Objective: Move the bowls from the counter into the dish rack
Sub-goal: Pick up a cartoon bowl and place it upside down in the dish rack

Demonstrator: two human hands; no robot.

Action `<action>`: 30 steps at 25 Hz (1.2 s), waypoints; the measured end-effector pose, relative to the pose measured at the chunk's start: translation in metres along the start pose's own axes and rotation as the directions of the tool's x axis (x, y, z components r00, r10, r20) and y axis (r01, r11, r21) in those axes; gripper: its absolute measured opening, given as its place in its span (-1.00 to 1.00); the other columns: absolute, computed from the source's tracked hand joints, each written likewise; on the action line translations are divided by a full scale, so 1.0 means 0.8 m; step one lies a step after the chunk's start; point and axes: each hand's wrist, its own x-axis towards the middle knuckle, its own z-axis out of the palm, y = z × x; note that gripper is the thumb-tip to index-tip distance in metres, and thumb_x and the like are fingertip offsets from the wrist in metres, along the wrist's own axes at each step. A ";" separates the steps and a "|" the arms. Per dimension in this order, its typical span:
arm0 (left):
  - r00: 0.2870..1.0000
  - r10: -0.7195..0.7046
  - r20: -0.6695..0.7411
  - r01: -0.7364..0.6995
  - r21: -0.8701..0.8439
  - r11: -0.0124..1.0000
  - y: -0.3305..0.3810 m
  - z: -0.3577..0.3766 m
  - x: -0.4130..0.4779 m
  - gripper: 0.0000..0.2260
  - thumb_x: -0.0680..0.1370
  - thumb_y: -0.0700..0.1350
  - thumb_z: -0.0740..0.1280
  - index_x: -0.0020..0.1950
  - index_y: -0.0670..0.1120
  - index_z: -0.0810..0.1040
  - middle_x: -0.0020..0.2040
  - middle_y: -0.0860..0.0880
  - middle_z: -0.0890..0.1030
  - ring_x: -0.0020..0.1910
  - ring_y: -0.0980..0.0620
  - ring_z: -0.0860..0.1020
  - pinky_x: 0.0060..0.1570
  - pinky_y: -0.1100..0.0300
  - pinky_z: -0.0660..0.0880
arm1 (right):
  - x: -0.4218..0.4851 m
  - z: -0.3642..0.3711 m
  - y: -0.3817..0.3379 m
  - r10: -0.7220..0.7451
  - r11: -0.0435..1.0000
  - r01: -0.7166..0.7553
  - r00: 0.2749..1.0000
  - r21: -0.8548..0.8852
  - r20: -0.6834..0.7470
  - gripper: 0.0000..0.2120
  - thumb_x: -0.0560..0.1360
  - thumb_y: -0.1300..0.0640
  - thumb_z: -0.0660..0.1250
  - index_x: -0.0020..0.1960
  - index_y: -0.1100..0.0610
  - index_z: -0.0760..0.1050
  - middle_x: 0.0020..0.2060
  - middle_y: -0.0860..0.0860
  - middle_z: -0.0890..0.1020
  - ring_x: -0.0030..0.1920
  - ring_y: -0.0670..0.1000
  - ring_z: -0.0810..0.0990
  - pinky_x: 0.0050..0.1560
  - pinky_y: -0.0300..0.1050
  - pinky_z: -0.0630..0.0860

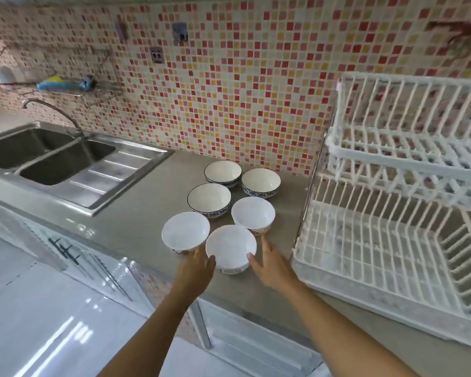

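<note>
Several bowls stand upright in a cluster on the grey counter [136, 213]. Three at the back have dark blue rims, such as the blue-rimmed bowl [208, 198]. Three nearer ones are plain white inside. The nearest white bowl [230, 246] sits at the counter's front edge between my hands. My left hand [197, 263] touches its left side and my right hand [269, 263] touches its right side, fingers spread around it. Another white bowl [185, 231] stands just left of it. The white two-tier dish rack [378, 240] stands empty to the right.
A steel double sink [52, 156] with a faucet [52, 110] lies at the left. The mosaic tile wall [229, 91] runs behind the counter. White cabinet fronts [93, 268] sit below the counter edge.
</note>
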 end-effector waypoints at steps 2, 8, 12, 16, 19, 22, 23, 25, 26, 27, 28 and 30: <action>0.998 0.025 -0.062 -0.032 -0.113 0.993 0.009 0.010 -0.006 -0.56 0.58 -0.16 0.22 0.46 -0.15 0.30 0.37 -0.21 0.46 0.30 -0.25 0.44 0.22 -0.05 0.42 | 0.003 0.006 0.003 0.137 0.987 -0.138 0.990 0.087 0.017 -0.39 0.57 -0.09 0.17 0.50 0.16 0.08 0.43 0.14 0.33 0.38 0.16 0.37 0.27 -0.06 0.33; 0.999 -0.029 0.026 0.033 -0.168 0.985 0.029 0.036 0.005 -0.47 0.58 -0.12 0.23 0.51 -0.17 0.14 0.42 -0.19 0.41 0.32 -0.24 0.45 0.27 -0.03 0.39 | 0.022 0.021 0.024 0.257 0.931 -0.262 0.965 0.255 0.053 -0.44 0.48 0.18 0.26 0.44 0.20 0.20 0.32 0.16 0.45 0.26 0.19 0.47 0.22 -0.03 0.43; 0.997 0.010 0.082 0.003 -0.167 0.986 0.016 0.043 0.017 -0.37 0.55 -0.17 0.28 0.54 -0.15 0.05 0.40 -0.19 0.42 0.30 -0.22 0.47 0.26 -0.03 0.41 | 0.021 0.026 0.038 0.244 0.924 -0.248 0.968 0.292 0.048 -0.42 0.34 0.18 0.22 0.36 0.13 0.26 0.18 0.10 0.51 0.17 0.17 0.53 0.09 0.09 0.56; 0.994 0.113 0.013 -0.107 -0.222 0.969 0.033 0.012 0.019 -0.49 0.57 -0.22 0.20 0.49 -0.14 0.13 0.22 -0.27 0.54 0.12 -0.29 0.55 0.09 -0.06 0.49 | -0.012 -0.012 0.017 0.168 0.953 -0.139 0.982 0.268 -0.088 -0.45 0.47 0.32 0.23 0.42 0.19 0.14 0.21 0.04 0.41 0.21 0.00 0.41 0.16 -0.19 0.36; 0.972 0.202 -0.117 -0.230 -0.328 0.916 0.073 -0.043 0.030 -0.65 0.61 0.00 0.13 0.37 -0.06 0.24 -0.09 -0.22 0.64 -0.08 -0.26 0.60 -0.11 -0.03 0.53 | -0.019 -0.062 -0.026 0.060 0.950 0.047 0.943 0.308 -0.328 -0.47 0.49 0.14 0.32 0.37 0.14 0.17 0.25 0.05 0.43 0.23 0.03 0.47 0.19 -0.06 0.45; 0.905 0.334 -0.262 -0.425 -0.577 0.697 0.131 -0.115 0.029 -0.71 0.57 0.19 0.08 0.20 0.08 0.30 -0.16 -0.04 0.63 -0.14 -0.07 0.62 -0.22 0.13 0.52 | -0.030 -0.137 -0.098 -0.003 0.839 0.272 0.869 0.472 -0.495 -0.62 0.44 -0.13 0.26 0.16 -0.16 0.16 0.21 -0.11 0.41 0.24 -0.08 0.48 0.15 -0.24 0.47; 0.879 0.366 -0.305 -0.474 -0.631 0.613 0.152 -0.138 0.027 -0.73 0.54 0.22 0.04 0.15 0.15 0.31 -0.08 0.02 0.63 -0.09 -0.01 0.63 -0.18 0.19 0.54 | -0.037 -0.164 -0.122 -0.033 0.802 0.339 0.847 0.492 -0.530 -0.65 0.43 -0.21 0.21 0.11 -0.18 0.15 0.21 -0.13 0.40 0.23 -0.14 0.47 0.14 -0.31 0.45; 0.837 0.412 -0.361 -0.531 -0.719 0.448 0.195 -0.181 0.020 -0.84 0.52 0.22 -0.01 0.01 0.30 0.32 0.02 0.18 0.57 0.02 0.10 0.60 -0.15 0.39 0.53 | -0.059 -0.218 -0.159 -0.123 0.738 0.476 0.792 0.479 -0.598 -0.52 0.34 -0.45 0.13 0.09 -0.20 0.13 0.17 -0.17 0.41 0.15 -0.27 0.49 0.11 -0.31 0.48; 0.814 0.438 -0.382 -0.551 -0.745 0.376 0.214 -0.198 0.017 -0.85 0.53 0.21 -0.01 -0.03 0.31 0.32 0.03 0.22 0.53 0.05 0.10 0.59 -0.13 0.40 0.55 | -0.071 -0.243 -0.172 -0.157 0.712 0.522 0.770 0.470 -0.618 -0.45 0.26 -0.54 0.11 0.07 -0.24 0.13 0.12 -0.21 0.43 0.08 -0.29 0.52 0.07 -0.30 0.52; 0.790 0.463 -0.402 -0.570 -0.760 0.312 0.232 -0.213 0.013 -0.85 0.56 0.20 -0.02 -0.04 0.27 0.32 0.05 0.23 0.52 0.08 0.09 0.59 -0.07 0.38 0.58 | -0.081 -0.266 -0.181 -0.177 0.696 0.551 0.753 0.460 -0.634 -0.45 0.20 -0.58 0.10 0.03 -0.29 0.15 0.05 -0.24 0.46 0.03 -0.28 0.55 0.03 -0.30 0.54; 0.764 0.491 -0.418 -0.590 -0.761 0.270 0.252 -0.227 0.010 -0.83 0.56 0.21 -0.01 -0.03 0.23 0.32 0.06 0.23 0.51 0.09 0.08 0.59 -0.01 0.35 0.58 | -0.090 -0.290 -0.186 -0.202 0.683 0.582 0.731 0.441 -0.652 -0.49 0.17 -0.59 0.13 -0.03 -0.36 0.17 -0.01 -0.27 0.50 -0.02 -0.27 0.56 0.00 -0.29 0.55; 0.709 0.566 -0.420 -0.617 -0.758 0.212 0.291 -0.250 0.004 -0.71 0.46 0.32 0.01 0.01 0.20 0.32 0.10 0.22 0.50 0.09 0.14 0.58 0.03 0.37 0.54 | -0.105 -0.340 -0.181 -0.238 0.659 0.628 0.696 0.415 -0.677 -0.54 0.18 -0.51 0.27 -0.05 -0.34 0.24 -0.05 -0.29 0.57 -0.05 -0.28 0.58 0.00 -0.27 0.55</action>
